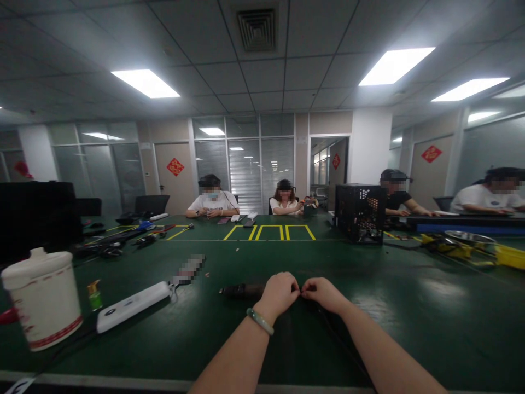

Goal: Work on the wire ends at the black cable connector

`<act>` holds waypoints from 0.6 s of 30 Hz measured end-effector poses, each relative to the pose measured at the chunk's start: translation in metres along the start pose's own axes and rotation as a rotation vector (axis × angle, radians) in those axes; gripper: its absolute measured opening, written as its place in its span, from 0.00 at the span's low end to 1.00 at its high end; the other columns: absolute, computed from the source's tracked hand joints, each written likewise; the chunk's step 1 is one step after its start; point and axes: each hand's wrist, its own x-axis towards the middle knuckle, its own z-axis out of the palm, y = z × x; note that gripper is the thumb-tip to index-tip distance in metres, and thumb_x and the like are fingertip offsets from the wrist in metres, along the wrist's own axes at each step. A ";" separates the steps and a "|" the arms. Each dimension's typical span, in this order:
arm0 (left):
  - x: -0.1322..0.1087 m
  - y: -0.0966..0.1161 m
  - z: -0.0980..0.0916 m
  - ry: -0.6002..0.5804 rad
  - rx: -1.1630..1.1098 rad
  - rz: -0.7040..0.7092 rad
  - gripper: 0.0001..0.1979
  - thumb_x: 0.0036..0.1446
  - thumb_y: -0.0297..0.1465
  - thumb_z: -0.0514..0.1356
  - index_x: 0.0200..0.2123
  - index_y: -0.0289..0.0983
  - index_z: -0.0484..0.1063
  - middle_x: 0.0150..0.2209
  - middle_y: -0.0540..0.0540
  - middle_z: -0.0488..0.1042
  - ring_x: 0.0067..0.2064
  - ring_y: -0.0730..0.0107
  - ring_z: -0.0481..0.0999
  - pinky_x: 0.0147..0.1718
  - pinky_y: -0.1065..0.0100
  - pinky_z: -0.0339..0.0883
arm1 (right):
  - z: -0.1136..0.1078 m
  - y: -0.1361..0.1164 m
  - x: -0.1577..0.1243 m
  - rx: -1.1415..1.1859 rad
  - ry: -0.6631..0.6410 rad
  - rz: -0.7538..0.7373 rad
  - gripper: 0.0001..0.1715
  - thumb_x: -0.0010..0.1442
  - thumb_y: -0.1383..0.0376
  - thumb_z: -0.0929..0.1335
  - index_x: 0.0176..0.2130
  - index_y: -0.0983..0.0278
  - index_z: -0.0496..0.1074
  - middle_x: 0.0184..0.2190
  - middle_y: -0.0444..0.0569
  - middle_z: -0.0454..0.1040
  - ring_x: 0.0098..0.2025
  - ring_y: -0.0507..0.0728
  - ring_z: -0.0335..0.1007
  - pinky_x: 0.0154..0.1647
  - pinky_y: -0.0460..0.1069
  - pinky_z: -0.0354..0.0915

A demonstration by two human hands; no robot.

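Note:
My left hand, with a jade-coloured bangle at the wrist, is closed in a pinch above the green table. Its fingertips almost meet those of my right hand, which pinches too. Whatever sits between the fingers is too small to make out. Behind the left hand lies a dark electric screwdriver, its metal tip pointing left; the hand covers its right end. A black cable runs beneath my right forearm towards the near edge.
Left of my hands lie a white power strip, a small green bottle and a white lidded canister. A black computer case stands back right, near yellow tools. Several people sit around the table.

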 end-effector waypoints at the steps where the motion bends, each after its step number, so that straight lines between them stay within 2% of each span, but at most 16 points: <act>1: 0.000 -0.001 0.001 -0.007 -0.016 -0.013 0.07 0.56 0.35 0.57 0.33 0.40 0.73 0.39 0.48 0.71 0.42 0.67 0.69 0.43 0.66 0.63 | 0.001 0.001 0.001 -0.003 0.007 0.002 0.10 0.51 0.61 0.69 0.34 0.62 0.76 0.32 0.45 0.77 0.35 0.55 0.71 0.37 0.47 0.63; 10: 0.000 -0.008 -0.001 -0.033 -0.050 -0.036 0.09 0.56 0.37 0.57 0.37 0.40 0.71 0.40 0.48 0.71 0.43 0.66 0.70 0.43 0.67 0.62 | 0.009 -0.009 0.003 -0.127 0.113 -0.007 0.10 0.53 0.60 0.68 0.34 0.61 0.77 0.31 0.45 0.78 0.34 0.54 0.71 0.35 0.46 0.61; 13: 0.000 -0.011 0.000 -0.028 -0.058 -0.010 0.08 0.56 0.36 0.56 0.37 0.40 0.71 0.39 0.48 0.72 0.42 0.67 0.70 0.43 0.67 0.62 | 0.008 -0.009 0.002 -0.109 0.091 0.012 0.11 0.52 0.59 0.69 0.34 0.62 0.77 0.31 0.45 0.78 0.34 0.55 0.71 0.37 0.46 0.62; 18: -0.002 -0.008 -0.001 -0.008 -0.021 0.010 0.08 0.56 0.35 0.55 0.37 0.40 0.70 0.39 0.48 0.72 0.42 0.67 0.70 0.42 0.68 0.62 | 0.001 -0.004 0.000 -0.009 0.024 -0.011 0.11 0.52 0.60 0.69 0.34 0.63 0.77 0.31 0.46 0.78 0.33 0.55 0.72 0.33 0.45 0.63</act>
